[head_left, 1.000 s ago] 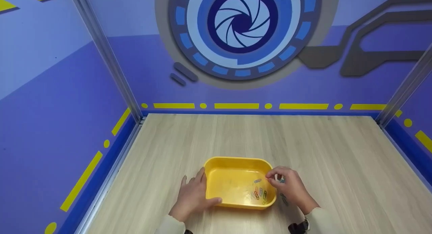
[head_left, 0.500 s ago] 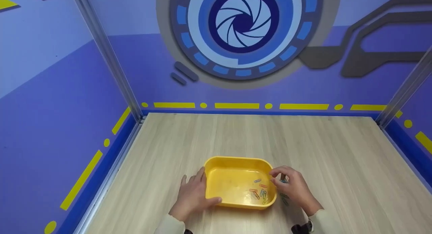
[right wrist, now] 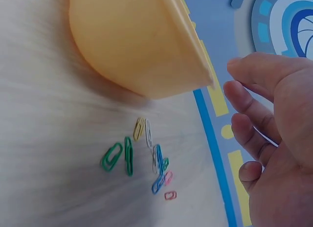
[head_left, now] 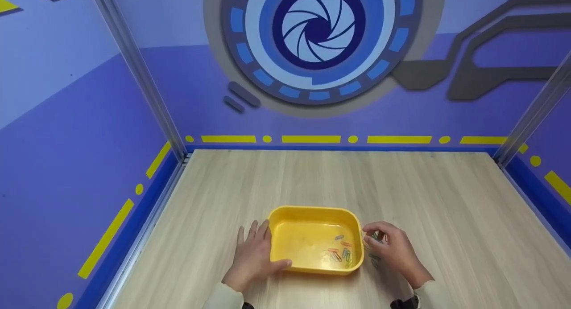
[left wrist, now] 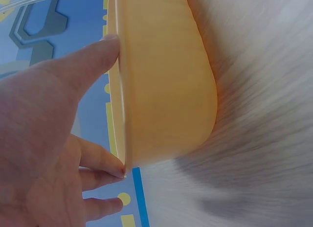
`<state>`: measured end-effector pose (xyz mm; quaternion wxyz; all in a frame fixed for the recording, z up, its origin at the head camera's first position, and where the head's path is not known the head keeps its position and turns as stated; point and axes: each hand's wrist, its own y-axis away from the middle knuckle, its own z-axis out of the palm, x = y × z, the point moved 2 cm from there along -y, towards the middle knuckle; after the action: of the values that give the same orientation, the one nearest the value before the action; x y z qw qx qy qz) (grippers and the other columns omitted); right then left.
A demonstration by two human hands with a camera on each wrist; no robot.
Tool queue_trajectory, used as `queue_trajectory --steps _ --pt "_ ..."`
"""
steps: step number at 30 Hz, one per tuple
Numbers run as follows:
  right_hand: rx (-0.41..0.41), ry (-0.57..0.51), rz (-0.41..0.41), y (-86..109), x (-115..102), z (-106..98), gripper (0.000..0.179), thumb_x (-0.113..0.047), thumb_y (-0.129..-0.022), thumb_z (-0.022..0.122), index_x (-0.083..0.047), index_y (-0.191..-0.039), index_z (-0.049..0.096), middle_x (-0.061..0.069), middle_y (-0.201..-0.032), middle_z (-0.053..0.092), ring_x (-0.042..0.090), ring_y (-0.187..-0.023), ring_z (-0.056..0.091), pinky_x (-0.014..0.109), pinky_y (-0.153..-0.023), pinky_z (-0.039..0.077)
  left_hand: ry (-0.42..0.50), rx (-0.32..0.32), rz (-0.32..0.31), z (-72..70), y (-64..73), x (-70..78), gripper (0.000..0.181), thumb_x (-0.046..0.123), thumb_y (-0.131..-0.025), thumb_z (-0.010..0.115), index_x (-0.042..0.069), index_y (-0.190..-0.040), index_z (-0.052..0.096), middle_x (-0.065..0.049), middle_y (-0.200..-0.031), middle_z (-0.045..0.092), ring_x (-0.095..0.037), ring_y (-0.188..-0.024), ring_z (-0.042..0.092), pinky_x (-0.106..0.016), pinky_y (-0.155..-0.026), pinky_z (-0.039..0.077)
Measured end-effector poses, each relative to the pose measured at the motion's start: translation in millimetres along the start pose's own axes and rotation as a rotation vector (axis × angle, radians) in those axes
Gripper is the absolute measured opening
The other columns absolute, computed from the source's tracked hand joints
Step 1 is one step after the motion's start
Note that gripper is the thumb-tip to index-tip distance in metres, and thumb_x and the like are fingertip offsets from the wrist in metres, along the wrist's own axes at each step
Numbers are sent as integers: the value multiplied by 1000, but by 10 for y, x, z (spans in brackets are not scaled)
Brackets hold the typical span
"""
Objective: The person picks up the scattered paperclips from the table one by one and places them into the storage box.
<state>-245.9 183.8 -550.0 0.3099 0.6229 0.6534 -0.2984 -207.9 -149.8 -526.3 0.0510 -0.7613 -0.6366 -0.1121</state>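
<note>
Paper clips (head_left: 345,254) lie in a yellow tray's (head_left: 299,244) right end; loose clips (right wrist: 129,157) lie on the table (head_left: 312,179) beside it.
Left hand (head_left: 253,257) rests on the rim, digits extended; right hand (head_left: 396,249), grasping nothing, hangs slack-fingered over the loose clips.

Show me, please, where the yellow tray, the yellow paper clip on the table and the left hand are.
Yellow tray (head_left: 296,244): head view, bare inside floor.
Yellow paper clip (right wrist: 139,129): right wrist view, its middle.
Left hand (head_left: 253,257): head view, back of the hand.
</note>
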Motion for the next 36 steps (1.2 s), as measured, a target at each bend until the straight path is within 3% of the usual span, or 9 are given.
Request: queue_trajectory --steps 8,20,23,25,30,36 --pt "3 21 48 66 128 -21 17 -13 -80 68 -20 -96 67 -5 -91 61 12 -83 50 19 -67 43 19 20 30 8 9 -12 103 71 -69 57 3 -141 30 -11 -148 29 -37 -137 22 -63 -107 9" --pt "-39 47 120 96 300 70 17 -14 -74 74 -20 -88 67 -4 -86 61 10 -76 52 19 -62 45 31 -11 20 -1 6 -6 102 71 -70 56 4 -142 28 -12 -149 27 -37 -137 22 -62 -108 8" --pt "-47 56 122 106 330 84 19 -12 -73 74 -21 -88 67 -4 -89 62 12 -80 54 24 -70 48 36 -4 20 -2 5 -9 101 68 -70 58 3 -141 29 -12 -149 28 -37 -137 22 -62 -108 7" --pt "-45 67 106 102 338 95 19 -13 -73 74 -21 -89 68 -4 -94 63 18 -94 57 34 -84 49 32 0 20 -1 4 -11 101 68 -70 58 3 -141 28 -12 -149 28 -37 -137 22 -62 -108 8" --pt "-18 122 61 48 330 148 20 -17 -73 75 -23 -92 70 -3 -103 62 27 -119 48 52 -102 34 18 -1 16 -4 3 -6 103 72 -69 56 4 -142 28 -12 -149 28 -36 -137 23 -61 -108 9" --pt "31 224 43 -64 307 234 21 -19 -74 74 -22 -95 69 -4 -97 61 17 -98 52 42 -88 45 6 4 27 -6 10 2 103 71 -69 57 3 -141 29 -12 -148 29 -36 -136 25 -62 -107 11"
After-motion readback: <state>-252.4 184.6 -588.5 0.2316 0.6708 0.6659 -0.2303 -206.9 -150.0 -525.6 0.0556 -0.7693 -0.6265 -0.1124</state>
